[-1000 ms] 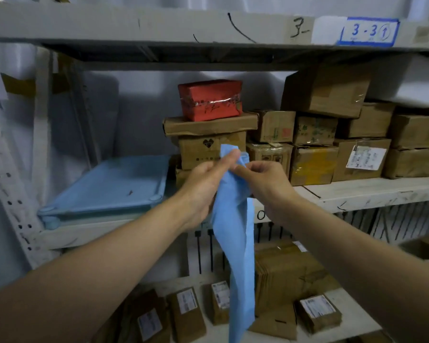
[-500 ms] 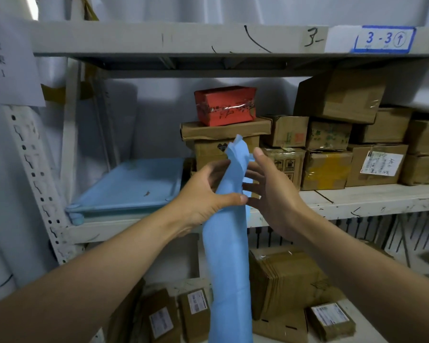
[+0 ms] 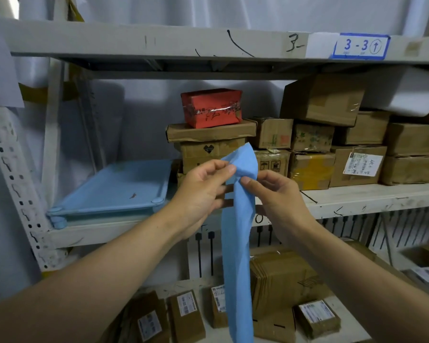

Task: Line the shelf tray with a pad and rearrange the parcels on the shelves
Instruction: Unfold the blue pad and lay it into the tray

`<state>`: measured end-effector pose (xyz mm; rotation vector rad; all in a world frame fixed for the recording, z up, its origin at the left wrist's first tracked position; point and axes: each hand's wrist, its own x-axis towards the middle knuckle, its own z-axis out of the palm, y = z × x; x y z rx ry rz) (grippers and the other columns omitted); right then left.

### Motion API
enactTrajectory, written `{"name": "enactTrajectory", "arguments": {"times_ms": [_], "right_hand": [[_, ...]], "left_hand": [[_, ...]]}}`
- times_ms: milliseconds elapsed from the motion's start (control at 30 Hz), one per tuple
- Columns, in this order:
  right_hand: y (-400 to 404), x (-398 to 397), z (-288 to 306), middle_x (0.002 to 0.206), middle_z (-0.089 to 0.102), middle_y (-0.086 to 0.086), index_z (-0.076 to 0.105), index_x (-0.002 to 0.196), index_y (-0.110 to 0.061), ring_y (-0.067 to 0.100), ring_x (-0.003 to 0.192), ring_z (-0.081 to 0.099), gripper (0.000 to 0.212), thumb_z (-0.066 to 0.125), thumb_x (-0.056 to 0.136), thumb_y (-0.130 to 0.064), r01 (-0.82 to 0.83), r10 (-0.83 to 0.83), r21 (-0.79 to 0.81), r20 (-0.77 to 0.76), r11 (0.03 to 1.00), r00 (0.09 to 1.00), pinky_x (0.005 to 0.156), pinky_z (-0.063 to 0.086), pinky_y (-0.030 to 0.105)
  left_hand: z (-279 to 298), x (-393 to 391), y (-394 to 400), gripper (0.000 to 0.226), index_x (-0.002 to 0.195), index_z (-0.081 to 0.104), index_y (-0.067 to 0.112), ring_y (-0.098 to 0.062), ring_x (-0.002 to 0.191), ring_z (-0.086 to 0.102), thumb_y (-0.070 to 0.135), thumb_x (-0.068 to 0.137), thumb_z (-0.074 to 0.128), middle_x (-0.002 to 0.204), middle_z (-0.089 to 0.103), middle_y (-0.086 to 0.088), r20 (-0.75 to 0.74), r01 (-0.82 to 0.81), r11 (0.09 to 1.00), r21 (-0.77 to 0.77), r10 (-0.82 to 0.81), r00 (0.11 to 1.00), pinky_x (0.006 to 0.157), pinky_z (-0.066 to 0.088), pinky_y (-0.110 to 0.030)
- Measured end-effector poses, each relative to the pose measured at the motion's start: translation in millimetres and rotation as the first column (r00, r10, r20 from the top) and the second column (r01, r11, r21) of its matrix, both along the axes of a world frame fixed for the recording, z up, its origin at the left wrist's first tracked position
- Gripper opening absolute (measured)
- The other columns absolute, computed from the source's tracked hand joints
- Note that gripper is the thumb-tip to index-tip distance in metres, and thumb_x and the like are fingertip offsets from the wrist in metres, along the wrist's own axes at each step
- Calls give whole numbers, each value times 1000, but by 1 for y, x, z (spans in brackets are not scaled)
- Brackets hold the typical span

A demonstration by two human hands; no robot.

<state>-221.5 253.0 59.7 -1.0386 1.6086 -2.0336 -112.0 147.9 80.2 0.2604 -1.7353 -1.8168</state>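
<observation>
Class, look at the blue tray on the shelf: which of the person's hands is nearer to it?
Left. The left hand pinches the blue pad just right of the blue tray; the right hand holds the pad farther right.

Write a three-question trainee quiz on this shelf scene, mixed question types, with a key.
1. True or false: the blue pad already lies in the blue tray.
2. Which hand has a grip on the pad? A left only, B right only, C both.
3. Fill in: the red parcel sits on top of a stack of brown ____.

Key: 1 false; 2 C, left hand and right hand; 3 boxes.
</observation>
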Motion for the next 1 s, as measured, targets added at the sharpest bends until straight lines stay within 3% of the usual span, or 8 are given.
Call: {"name": "enactTrajectory", "arguments": {"times_ms": [133,267,433,500,600,767,933,1000], "right_hand": [[4,-1,-6,96,74,2,70,98,-15,19,92,68,10,67,94,-24,20,-20,12,-12,1000,1000,87,56,41],[6,3,-6,101,73,-2,66,108,-17,23,100,70,35,64,91,-47,76,-76,22,-1,997,997,91,57,44],[12,6,-7,113,67,-8,54,124,-28,10,99,70,65,73,70,-59,45,-30,98,-153,994,988,82,61,33],[10,5,-10,112,68,-6,55,126,-27,11,100,70,57,74,78,-52,44,-29,92,-160,995,987,79,61,31],[10,4,-9,100,75,5,67,109,-21,20,91,73,28,53,101,-43,59,-57,77,-39,995,998,80,60,40],[13,-14,-10,87,71,5,65,91,-17,24,82,69,35,44,106,-40,155,-183,174,155,972,971,82,57,45],[21,-44,-11,91,66,9,62,103,-9,24,77,63,29,44,106,-32,351,-378,216,97,911,921,70,53,37],[24,-54,-9,87,61,9,61,99,-8,22,73,57,29,43,107,-30,431,-446,203,36,880,894,67,47,34]], "left_hand": [[-3,-1,0,20,113,64,4,-27,107,71,15,99,56,117,72,-15,5,-25,999,43,25,1000,94,54,-55],[-10,-5,2,20,112,69,6,-24,109,70,14,99,55,114,74,-13,43,-48,999,-13,49,998,96,54,-52],[-16,-11,5,23,114,70,8,-17,107,71,20,98,59,111,75,-6,81,-70,990,-122,80,993,94,57,-47],[-18,-13,6,22,112,70,8,-17,105,71,20,98,58,110,76,-5,92,-76,986,-146,90,992,93,58,-46],[-22,-15,5,21,109,69,7,-19,103,72,19,100,55,107,76,-7,114,-85,987,-136,101,988,91,58,-45],[-28,-10,-9,19,101,66,6,-27,101,70,15,102,48,107,71,-16,152,-139,989,46,130,980,85,60,-45],[-51,5,-57,30,104,61,3,-34,105,63,23,102,39,109,66,-20,394,-523,845,-116,522,756,97,51,-49],[-55,10,-72,33,111,61,2,-33,103,59,24,102,39,108,63,-17,398,-621,769,-148,621,675,87,47,-39]]}}
